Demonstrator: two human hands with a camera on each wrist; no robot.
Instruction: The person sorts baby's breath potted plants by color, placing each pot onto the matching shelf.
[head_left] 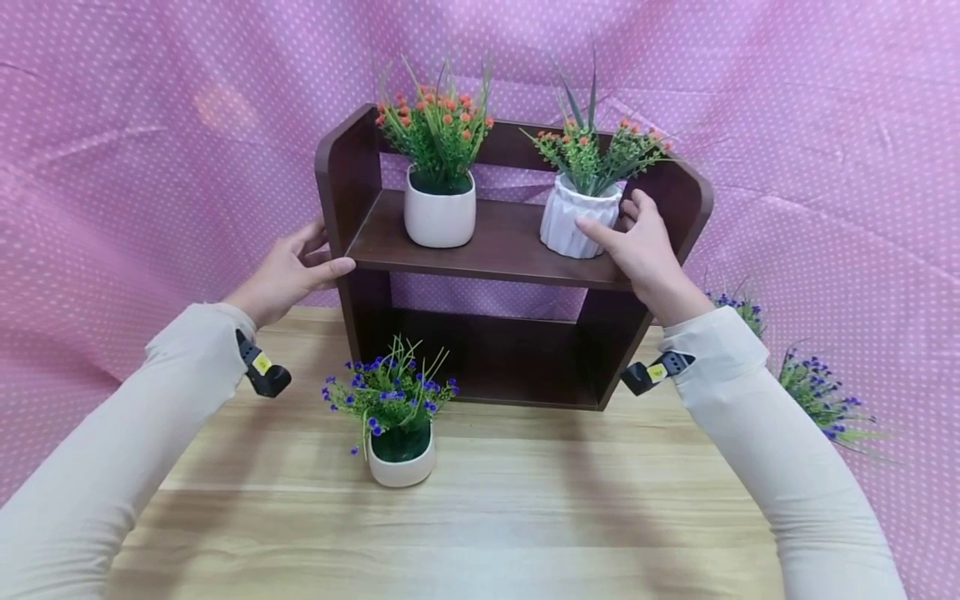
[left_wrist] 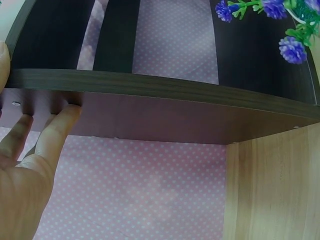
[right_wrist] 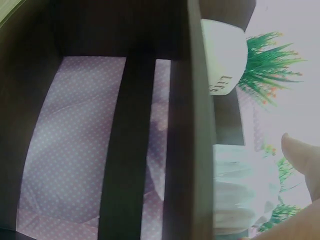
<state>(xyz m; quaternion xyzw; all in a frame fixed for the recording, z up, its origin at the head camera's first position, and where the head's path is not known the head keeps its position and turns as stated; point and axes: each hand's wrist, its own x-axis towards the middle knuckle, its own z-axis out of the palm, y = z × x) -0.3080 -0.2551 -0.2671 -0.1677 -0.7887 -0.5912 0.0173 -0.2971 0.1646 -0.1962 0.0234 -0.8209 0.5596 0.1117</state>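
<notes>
My left hand holds the left side panel of a dark brown two-tier wooden shelf. Its fingertips press the outer face in the left wrist view, while the thumb lies at the front edge. On the upper board, my right hand is spread beside a ribbed white pot with orange flowers. The thumb is stretched out, overlapping the pot's front in the head view; the other fingers are at its right, near the side panel. A smooth white pot with orange flowers stands upright on the board's left part.
A white pot with blue-purple flowers stands on the light wooden table, in front of the shelf's lower left. More purple-flowered plants are at the right, partly behind the right sleeve. A pink dotted cloth hangs behind everything.
</notes>
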